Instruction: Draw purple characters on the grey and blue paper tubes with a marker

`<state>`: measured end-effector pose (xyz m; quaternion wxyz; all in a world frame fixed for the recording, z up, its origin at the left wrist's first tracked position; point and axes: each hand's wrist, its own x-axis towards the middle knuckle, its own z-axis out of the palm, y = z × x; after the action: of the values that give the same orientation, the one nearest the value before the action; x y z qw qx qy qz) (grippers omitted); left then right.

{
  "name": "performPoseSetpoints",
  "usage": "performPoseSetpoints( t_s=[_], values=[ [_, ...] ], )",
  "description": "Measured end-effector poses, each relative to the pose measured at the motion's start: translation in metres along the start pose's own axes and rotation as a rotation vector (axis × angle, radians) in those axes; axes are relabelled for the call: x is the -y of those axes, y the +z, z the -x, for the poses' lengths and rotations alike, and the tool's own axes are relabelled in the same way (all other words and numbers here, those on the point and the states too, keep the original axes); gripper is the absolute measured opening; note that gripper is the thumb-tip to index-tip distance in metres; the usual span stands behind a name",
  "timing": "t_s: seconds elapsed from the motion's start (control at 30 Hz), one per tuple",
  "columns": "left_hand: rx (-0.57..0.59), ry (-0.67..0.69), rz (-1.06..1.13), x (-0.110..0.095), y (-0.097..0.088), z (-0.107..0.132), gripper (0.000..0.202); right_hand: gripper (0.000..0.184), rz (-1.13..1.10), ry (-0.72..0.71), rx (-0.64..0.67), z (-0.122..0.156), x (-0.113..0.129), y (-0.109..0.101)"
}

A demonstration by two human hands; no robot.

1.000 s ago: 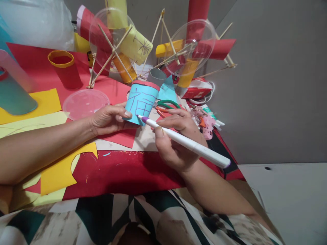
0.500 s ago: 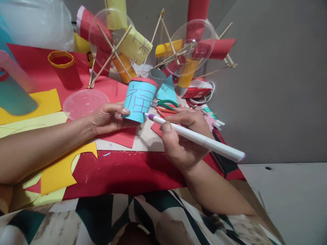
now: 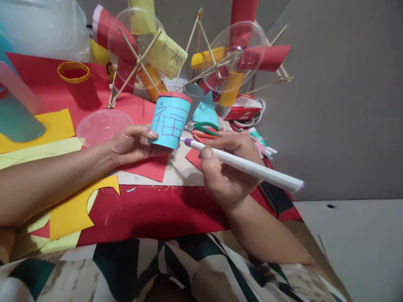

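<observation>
We have the light-blue paper cylinder with a red top rim (image 3: 170,121) up in our left hand (image 3: 130,144), slightly tilted, over the beige sheet (image 3: 181,175) mid-table. Left grip: pinching the cylinder, thumb pressed on its lower left front, fingers going behind and mostly hidden. Dark strokes of a written character on its front wall. Our right hand (image 3: 228,180) pinches a white marker with purple ends (image 3: 252,167) between thumb and fingers, barrel slanting back to the right. Tip sits at the cylinder's lower right edge; we can't tell if touching or just beside. Scissors with green and orange handles (image 3: 206,125) lie just beyond the right hand, a light-blue paper scrap (image 3: 205,110) behind them. Grey cylinder (image 3: 194,91) stands behind the blue one. Clear round plastic lid (image 3: 102,128) lies just beyond our left wrist, red paper cylinder with orange rim (image 3: 82,92) behind that. Yellow paper sheet with a curved cut-out (image 3: 72,214) is by our left forearm, near edge of the red cloth (image 3: 151,209).
</observation>
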<state>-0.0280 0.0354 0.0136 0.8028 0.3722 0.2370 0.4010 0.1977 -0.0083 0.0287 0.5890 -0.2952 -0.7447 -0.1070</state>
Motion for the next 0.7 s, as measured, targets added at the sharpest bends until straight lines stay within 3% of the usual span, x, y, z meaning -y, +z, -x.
performPoseSetpoints(
  t_s=[0.33,0.53,0.63,0.7],
  values=[
    [-0.051,-0.023,0.017,-0.001,0.002,0.001,0.046,0.008,-0.003,0.058,-0.002,0.001,0.001,-0.006],
    [-0.034,-0.073,0.066,0.0,0.001,0.004,0.052,0.021,-0.272,0.311,-0.112,-0.003,0.004,-0.004],
    [0.024,-0.114,0.071,0.001,0.002,0.007,0.052,0.02,-0.369,0.391,-0.17,-0.005,-0.007,0.006],
    [0.063,-0.144,0.075,0.003,0.0,0.008,0.054,0.021,-0.412,0.432,-0.12,-0.006,-0.019,0.011]
  ],
)
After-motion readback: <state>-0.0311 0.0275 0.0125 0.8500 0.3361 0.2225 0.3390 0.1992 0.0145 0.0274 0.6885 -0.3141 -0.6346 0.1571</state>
